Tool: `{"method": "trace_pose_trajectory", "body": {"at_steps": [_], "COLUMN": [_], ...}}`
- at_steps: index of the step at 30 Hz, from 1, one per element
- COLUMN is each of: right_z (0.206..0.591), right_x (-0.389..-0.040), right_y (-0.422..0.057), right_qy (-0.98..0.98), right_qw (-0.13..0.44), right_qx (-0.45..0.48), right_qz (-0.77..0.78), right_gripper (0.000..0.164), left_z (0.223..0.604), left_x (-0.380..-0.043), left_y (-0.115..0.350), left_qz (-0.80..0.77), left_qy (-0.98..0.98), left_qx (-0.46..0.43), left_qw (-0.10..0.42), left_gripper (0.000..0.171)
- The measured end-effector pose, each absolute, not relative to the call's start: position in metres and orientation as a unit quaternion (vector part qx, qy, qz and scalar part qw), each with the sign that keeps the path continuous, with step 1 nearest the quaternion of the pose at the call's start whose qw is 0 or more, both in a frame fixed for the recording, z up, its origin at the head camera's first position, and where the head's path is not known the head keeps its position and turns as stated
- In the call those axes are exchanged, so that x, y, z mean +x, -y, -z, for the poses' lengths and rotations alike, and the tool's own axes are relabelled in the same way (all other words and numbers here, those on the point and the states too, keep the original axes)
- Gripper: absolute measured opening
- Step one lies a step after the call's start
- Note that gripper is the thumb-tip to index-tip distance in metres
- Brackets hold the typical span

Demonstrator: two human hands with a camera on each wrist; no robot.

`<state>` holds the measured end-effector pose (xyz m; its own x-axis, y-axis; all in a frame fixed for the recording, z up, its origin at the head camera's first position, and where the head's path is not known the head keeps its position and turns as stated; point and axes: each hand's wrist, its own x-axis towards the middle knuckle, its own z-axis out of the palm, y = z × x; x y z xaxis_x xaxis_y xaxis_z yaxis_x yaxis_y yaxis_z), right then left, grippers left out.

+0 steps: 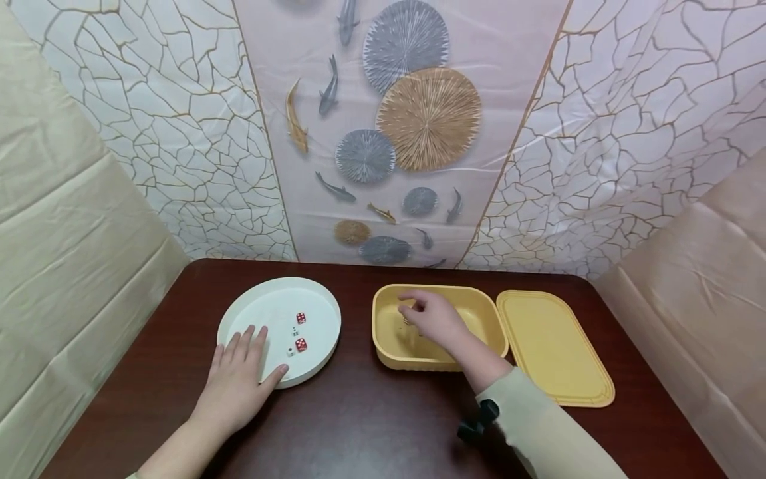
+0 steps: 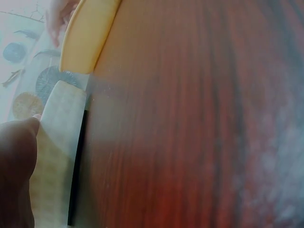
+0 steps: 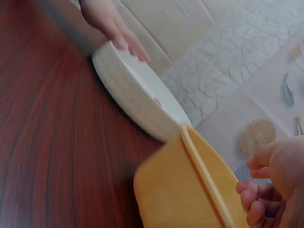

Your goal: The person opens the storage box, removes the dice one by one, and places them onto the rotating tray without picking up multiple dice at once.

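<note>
My left hand lies with fingers spread over the near-left rim of a round white tray, thumb along its front edge. Inside sit two red dice with white pips and two small whitish dice. Over a yellow rectangular container hovers my right hand, its thumb and index finger apart and the other fingers bent. In the right wrist view, nothing shows between the fingers of that hand. A tiny gold-coloured thing appears just below the thumb; its kind is unclear.
A flat yellow lid lies right of the container, close against it. Dark brown wood forms the tabletop. A patterned cloth hangs behind the table, with beige cloth walls at the sides. A black device sits at my right wrist.
</note>
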<state>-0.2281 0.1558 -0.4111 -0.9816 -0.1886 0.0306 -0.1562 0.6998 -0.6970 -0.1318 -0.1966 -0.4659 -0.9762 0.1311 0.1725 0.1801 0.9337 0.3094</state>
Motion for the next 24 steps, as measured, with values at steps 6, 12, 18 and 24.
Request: {"method": "trace_pose_trajectory", "body": {"at_steps": [6,12,18,24], "right_z": [0.419,0.427,0.43,0.43], "right_x": [-0.225,-0.222,-0.222,-0.225], "right_y": [-0.188,-0.213,-0.223,-0.226], "right_qy": [-0.923,-0.918,-0.926,-0.939], "right_qw": [0.003,0.005,0.001,-0.003], "right_qx": [-0.086,-0.067,-0.061,-0.054], "right_qz": [0.374,0.392,0.372,0.34], "right_gripper": [0.032,0.032,0.032,0.032], "left_z": [0.467,0.468,0.47,0.47], "left_x": [-0.131,-0.133,-0.134,-0.135], "left_y": [0.197,0.198,0.199,0.2], "left_qz": [0.163,0.166,0.167,0.169], "left_qy": [0.981,0.98,0.98,0.98], "left_qx": [-0.078,-0.078,-0.079,-0.08], "left_qw": [0.073,0.075,0.075,0.074], "left_gripper": [0.087,0.087,0.088,0.089]}}
